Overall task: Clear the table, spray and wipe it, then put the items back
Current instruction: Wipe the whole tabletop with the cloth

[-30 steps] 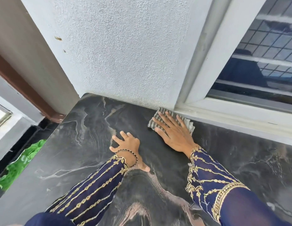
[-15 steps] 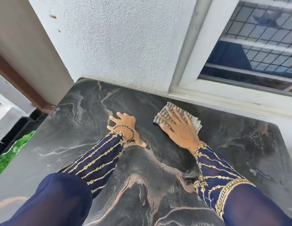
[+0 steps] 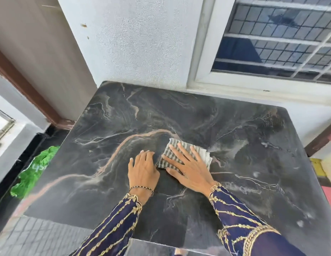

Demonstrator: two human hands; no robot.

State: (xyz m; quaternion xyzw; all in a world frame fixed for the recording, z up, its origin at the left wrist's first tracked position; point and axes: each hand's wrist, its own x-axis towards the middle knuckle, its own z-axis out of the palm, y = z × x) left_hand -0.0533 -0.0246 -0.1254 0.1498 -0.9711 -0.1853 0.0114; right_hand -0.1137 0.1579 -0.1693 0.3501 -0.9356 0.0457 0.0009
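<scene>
A black marble table (image 3: 225,122) with pale and pinkish veins fills the view. Near its middle lies a folded grey-and-white striped cloth (image 3: 203,154). My right hand (image 3: 188,169) presses flat on the cloth with fingers spread. My left hand (image 3: 143,170) rests flat on the bare marble just left of the cloth, its fingertips close to the cloth's edge. Both arms wear dark blue sleeves with gold embroidery. No spray bottle or other table items show.
A white textured wall (image 3: 142,43) backs the table, with a white-framed grilled window (image 3: 271,43) at the right. A green plastic bag (image 3: 33,172) lies on the dark floor at the left. A brown door frame (image 3: 28,93) stands at the left.
My right hand has drawn the cloth from the table's back edge near the window frame toward the middle. My left hand slid back with it and now lies beside the cloth.
</scene>
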